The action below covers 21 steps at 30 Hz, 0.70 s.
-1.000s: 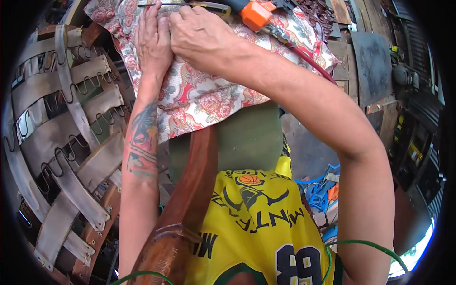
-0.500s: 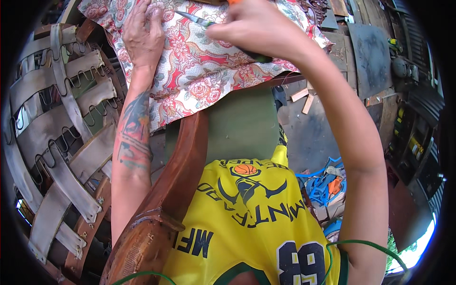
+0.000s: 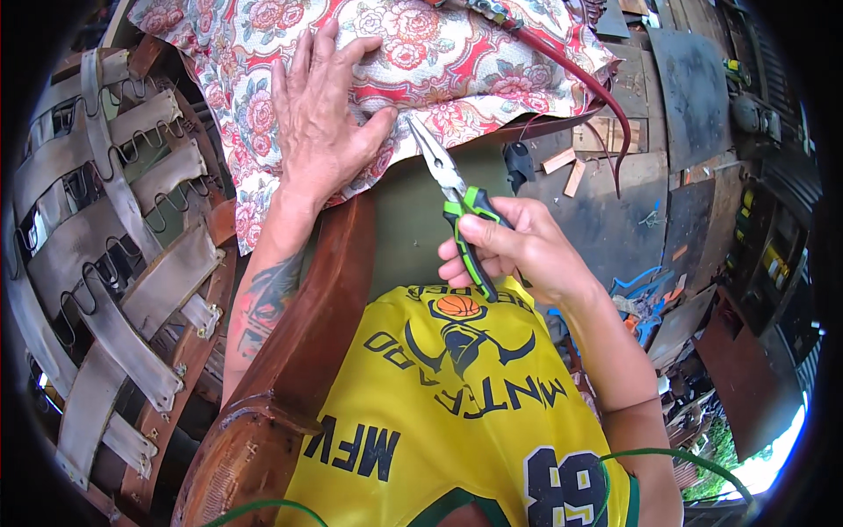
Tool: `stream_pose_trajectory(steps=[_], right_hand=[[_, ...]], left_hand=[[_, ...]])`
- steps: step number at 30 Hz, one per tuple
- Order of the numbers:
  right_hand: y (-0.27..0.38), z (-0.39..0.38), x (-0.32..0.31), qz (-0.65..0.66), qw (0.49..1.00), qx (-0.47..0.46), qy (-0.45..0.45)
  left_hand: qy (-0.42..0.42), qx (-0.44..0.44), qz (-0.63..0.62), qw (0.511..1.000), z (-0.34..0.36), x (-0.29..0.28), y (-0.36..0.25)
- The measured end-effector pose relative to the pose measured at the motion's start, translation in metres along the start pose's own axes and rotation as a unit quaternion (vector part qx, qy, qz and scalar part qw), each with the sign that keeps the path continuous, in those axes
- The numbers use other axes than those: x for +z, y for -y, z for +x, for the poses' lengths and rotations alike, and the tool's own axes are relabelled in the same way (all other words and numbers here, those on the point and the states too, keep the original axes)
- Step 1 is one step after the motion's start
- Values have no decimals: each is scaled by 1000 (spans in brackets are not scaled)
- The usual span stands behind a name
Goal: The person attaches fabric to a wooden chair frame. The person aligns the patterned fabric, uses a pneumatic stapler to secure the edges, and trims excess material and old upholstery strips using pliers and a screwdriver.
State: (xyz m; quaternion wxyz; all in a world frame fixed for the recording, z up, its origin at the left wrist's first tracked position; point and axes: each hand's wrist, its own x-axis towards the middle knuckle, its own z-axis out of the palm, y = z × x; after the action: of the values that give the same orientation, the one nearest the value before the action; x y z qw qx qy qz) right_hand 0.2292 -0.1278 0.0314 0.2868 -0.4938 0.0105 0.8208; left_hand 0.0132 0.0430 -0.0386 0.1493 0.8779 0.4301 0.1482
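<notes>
My left hand (image 3: 320, 132) rests with fingers spread on white floral fabric (image 3: 421, 44) with red and grey patterning, its thumb beside the fabric's lower edge. My right hand (image 3: 518, 246) grips long-nose pliers (image 3: 443, 158) with green and black handles, the silver tips pointing up at that edge, just right of my left thumb. A varnished wooden chair member (image 3: 334, 263) runs down from under the fabric beside a green panel (image 3: 404, 228). At the top, a red hose (image 3: 571, 70) leads from a tool partly cut off by the frame.
To the left stands a frame with woven grey straps (image 3: 123, 281) and wire springs. On the right are worn boards (image 3: 685, 97), small wood offcuts (image 3: 575, 176), a tangle of blue strapping (image 3: 641, 299) and dark shelving (image 3: 773, 263).
My right hand has left the spot beside my left, picked up the pliers and come down and right with them. My left hand now lies lower and further right, fingers more spread.
</notes>
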Motion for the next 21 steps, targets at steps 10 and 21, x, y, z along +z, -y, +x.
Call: stream_pose_trajectory(steps=[10,21], right_hand=[[1,22,-22,154,982,40,105],[-7,-18,-31,138,985,-2,100]], left_hand=[[30,7,-1,1000,3,0,2],[28,118,27,992,-11,-3,-12]])
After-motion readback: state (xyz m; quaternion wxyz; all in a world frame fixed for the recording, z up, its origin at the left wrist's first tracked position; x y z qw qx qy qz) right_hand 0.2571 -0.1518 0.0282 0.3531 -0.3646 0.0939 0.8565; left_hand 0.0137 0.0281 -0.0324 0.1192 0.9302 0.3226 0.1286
